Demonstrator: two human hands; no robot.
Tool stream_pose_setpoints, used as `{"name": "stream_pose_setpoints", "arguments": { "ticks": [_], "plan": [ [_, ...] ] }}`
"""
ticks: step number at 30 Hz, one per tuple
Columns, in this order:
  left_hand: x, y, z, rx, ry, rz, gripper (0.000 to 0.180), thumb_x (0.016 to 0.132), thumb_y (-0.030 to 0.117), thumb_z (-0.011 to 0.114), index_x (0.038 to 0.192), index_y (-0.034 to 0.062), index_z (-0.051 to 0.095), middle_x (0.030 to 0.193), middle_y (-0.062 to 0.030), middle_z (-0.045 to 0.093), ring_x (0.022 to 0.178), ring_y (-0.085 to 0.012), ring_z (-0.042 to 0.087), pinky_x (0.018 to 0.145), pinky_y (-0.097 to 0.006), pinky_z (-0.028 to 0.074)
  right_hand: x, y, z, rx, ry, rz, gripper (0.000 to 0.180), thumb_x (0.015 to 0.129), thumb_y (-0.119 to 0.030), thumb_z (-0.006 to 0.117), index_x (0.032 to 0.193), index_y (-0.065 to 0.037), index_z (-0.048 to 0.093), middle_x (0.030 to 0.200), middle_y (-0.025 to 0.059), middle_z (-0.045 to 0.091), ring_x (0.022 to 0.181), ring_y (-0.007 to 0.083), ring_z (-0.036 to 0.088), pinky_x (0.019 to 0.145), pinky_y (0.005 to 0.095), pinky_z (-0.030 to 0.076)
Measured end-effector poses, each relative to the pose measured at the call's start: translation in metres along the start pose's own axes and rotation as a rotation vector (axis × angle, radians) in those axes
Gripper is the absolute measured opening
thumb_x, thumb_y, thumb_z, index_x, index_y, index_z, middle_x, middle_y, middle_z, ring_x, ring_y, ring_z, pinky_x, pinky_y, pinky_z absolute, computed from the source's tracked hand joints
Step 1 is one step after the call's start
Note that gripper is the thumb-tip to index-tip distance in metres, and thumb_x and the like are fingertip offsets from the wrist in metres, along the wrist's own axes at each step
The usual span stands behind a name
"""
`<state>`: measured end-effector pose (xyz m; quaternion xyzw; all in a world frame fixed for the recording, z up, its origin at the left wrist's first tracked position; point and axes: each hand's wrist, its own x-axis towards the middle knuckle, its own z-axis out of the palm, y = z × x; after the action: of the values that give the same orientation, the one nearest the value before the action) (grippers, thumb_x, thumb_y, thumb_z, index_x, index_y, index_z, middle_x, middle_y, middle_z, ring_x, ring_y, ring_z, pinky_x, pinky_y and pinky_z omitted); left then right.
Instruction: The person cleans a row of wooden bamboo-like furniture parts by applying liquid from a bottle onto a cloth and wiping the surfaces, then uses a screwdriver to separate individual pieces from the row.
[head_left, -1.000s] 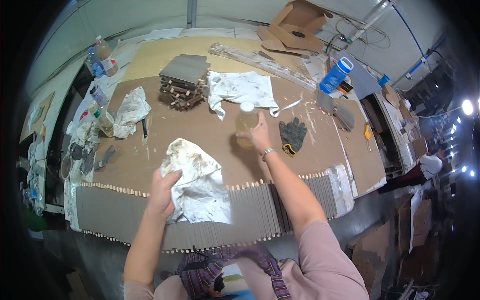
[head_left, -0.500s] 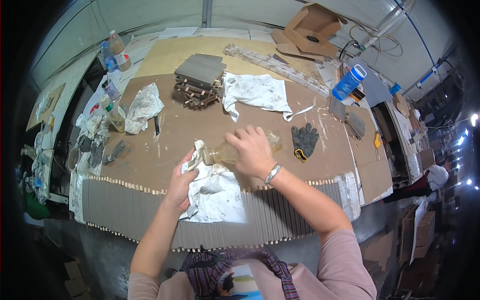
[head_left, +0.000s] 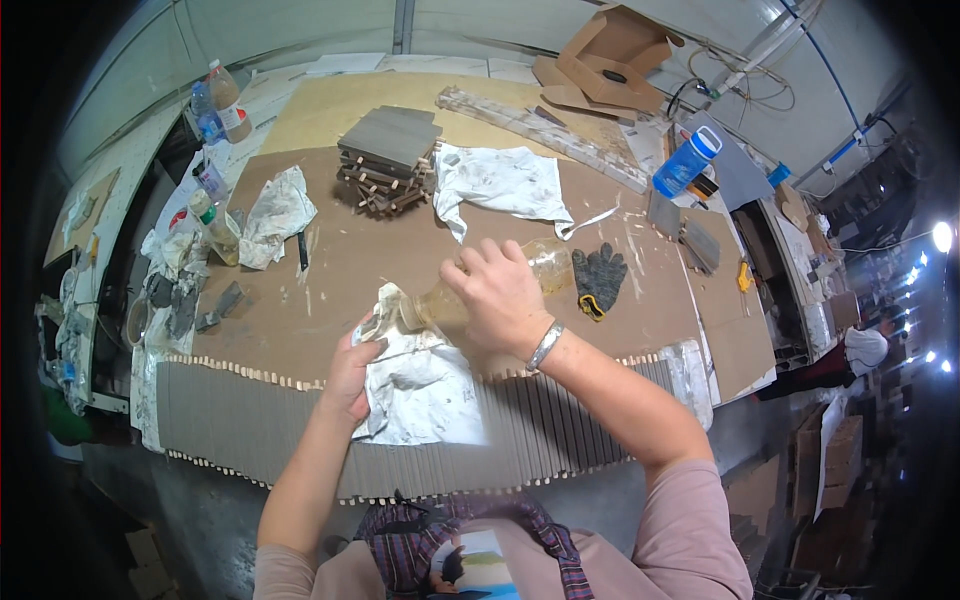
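R hand (head_left: 505, 300) wraps bottle (head_left: 480, 290), tipped, neck touching rag (head_left: 425, 385); L hand (head_left: 352, 372) pinches rag's top edge over slat row (head_left: 250, 415). Wetting looks underway; wiping slats prob. left.

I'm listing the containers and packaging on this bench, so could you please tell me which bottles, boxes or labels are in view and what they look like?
Clear plastic bottle: tipped sideways in the right hand, mouth at a white rag.
Blue bottle: right rear, white cap.
Two labelled bottles: far left corner, one blue, one amber with white-and-red label.
Green-capped bottle: left edge.
Open cardboard box: far back, brown.
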<state>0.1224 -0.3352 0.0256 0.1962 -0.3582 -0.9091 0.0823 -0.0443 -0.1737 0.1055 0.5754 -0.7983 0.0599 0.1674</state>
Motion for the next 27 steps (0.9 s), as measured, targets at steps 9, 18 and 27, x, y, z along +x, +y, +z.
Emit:
{"name": "stream_pose_setpoints", "arguments": {
  "ticks": [9, 18, 27],
  "plan": [
    [-0.019, 0.016, -0.01, -0.005, 0.072, 0.01, 0.049, 0.088, -0.007, 0.05, 0.137, -0.0061, 0.05, 0.127, -0.02, 0.063, 0.113, -0.0295, 0.066, 0.098, -0.041, 0.055, -0.004, 0.013, 0.036, 0.124, 0.074, 0.192, 0.039, 0.067, -0.018, 0.074, 0.104, -0.011, 0.065, 0.095, 0.0084, 0.064, 0.093, 0.0297, 0.059, 0.083, 0.0409, 0.043],
    [-0.087, 0.002, 0.039, 1.377, -0.395, 0.456, 0.064, 0.081, -0.007, 0.053, 0.144, 0.003, 0.051, 0.139, -0.0216, 0.058, 0.131, -0.0315, 0.056, 0.112, -0.041, 0.041, -0.028, 0.033, 0.115, 1.186, 0.188, 0.742, 0.083, 0.059, 0.0, 0.088, 0.132, -0.004, 0.048, 0.123, 0.0087, 0.061, 0.117, 0.0243, 0.059, 0.105, 0.0372, 0.048],
    [-0.051, -0.042, 0.002, 1.915, -0.563, 0.619, 0.058, 0.081, 0.002, 0.062, 0.137, 0.0147, 0.057, 0.147, -0.008, 0.053, 0.138, -0.0307, 0.048, 0.113, -0.059, 0.034, -0.086, 0.031, 0.063, 0.887, 0.006, 0.761, 0.07, 0.077, -0.017, 0.083, 0.136, -0.003, 0.049, 0.133, 0.0188, 0.058, 0.126, 0.034, 0.054, 0.109, 0.041, 0.043]
  ]
}}
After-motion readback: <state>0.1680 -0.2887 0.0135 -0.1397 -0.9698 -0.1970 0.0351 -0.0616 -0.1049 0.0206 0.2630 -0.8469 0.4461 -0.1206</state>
